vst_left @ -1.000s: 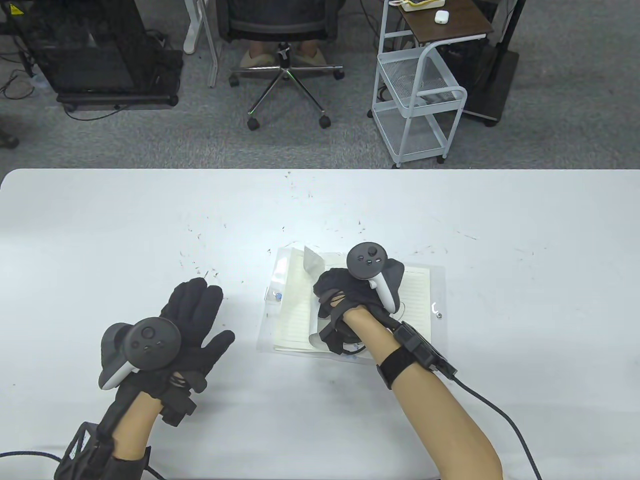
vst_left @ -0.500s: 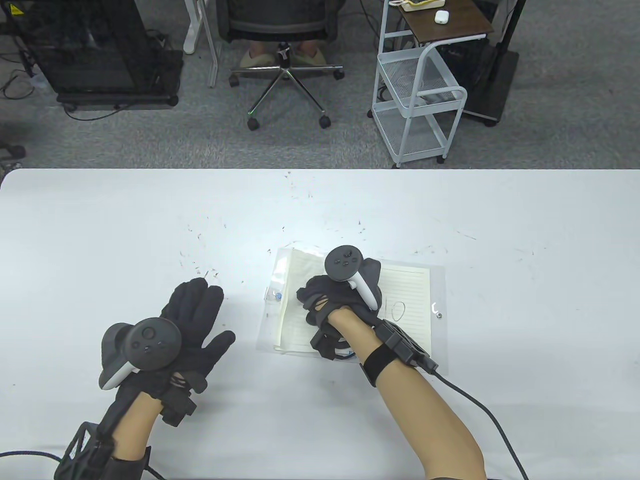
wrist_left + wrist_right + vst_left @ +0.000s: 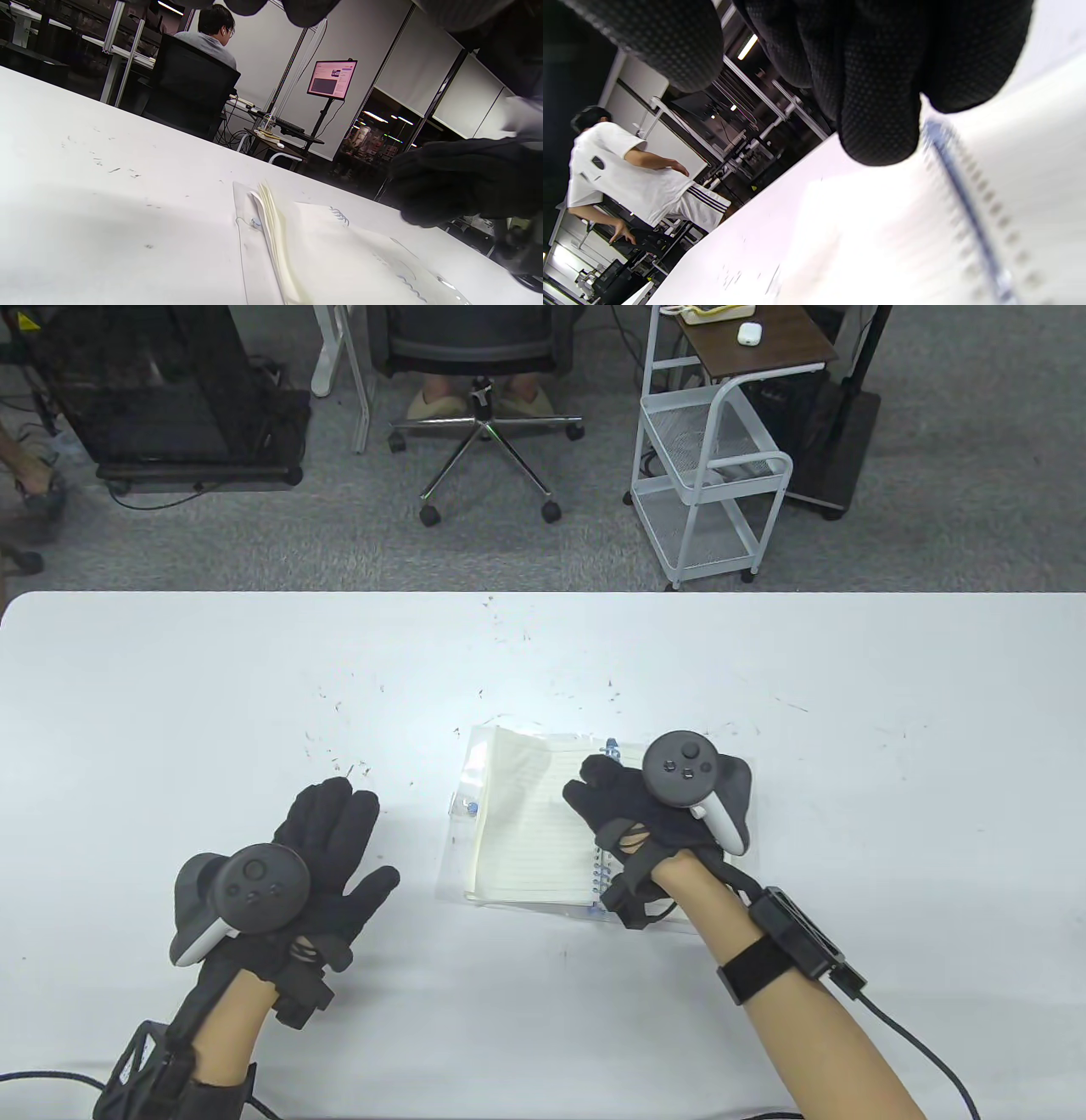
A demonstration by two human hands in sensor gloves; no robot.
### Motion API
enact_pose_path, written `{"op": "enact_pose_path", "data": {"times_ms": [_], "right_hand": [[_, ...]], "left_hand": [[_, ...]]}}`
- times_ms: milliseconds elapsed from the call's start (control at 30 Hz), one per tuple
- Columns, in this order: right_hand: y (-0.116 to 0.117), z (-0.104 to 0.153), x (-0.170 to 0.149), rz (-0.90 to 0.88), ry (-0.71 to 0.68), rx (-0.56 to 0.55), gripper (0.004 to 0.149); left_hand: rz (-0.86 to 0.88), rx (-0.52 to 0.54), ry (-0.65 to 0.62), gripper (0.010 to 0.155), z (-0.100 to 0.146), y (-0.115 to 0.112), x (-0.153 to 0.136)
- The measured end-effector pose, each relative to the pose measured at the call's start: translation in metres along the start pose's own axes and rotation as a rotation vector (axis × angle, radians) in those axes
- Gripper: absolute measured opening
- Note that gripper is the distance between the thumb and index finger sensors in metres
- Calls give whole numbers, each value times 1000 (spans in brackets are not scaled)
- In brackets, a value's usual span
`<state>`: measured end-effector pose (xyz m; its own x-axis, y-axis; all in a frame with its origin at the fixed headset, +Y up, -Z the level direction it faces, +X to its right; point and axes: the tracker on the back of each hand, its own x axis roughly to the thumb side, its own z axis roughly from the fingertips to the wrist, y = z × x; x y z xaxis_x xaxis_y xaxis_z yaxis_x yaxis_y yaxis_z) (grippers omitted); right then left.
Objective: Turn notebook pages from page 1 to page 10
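Notebook (image 3: 530, 823) lies open right under the right hand (image 3: 657, 806), with the spiral spine (image 3: 596, 878) running away from the person, just to the thumb side of that hand's palm. The hand covers the right-hand page; its fingers (image 3: 594, 780) reach forward and inward across the spine, lying loosely flat, and I see no page pinched between them. From the right wrist view the fingertips (image 3: 878, 110) hang just above the paper beside the coil; whether they touch it I cannot tell. The turned leaves are stacked on the far side of the spine from this hand, towards the other one.

The left hand (image 3: 318, 857) rests spread and empty on the table (image 3: 170, 704), well apart from the book's outer edge. So the right hand is plainly nearer. Any next turn, I'd judge, would lift the page's free edge beneath its palm and sweep it inward over the spine.
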<state>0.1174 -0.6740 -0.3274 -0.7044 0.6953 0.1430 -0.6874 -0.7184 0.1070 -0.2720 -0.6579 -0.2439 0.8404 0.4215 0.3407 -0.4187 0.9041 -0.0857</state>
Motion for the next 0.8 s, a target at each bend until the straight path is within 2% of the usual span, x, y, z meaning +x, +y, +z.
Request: {"op": "enact_pose_path", "data": {"times_ms": [100,333,500,667,800], "right_hand": [[-25,19,-13,58,-39,-61,64],[-55,57,-52,174,-63,-117,69],[-63,79,-72,283,-79,-121,74],[-63,90,-82,342,-103,-117,81],[-56,96,-81,458,-131,-48,87]], "left_hand": [[-44,2,11,85,0,0,0],[-49,8,26,85,0,0,-1],[-68,12,10,85,0,-2,5],[-74,13,-2,85,-1,-4,7],[-78,10,-7,85,-2,-7,8]]}}
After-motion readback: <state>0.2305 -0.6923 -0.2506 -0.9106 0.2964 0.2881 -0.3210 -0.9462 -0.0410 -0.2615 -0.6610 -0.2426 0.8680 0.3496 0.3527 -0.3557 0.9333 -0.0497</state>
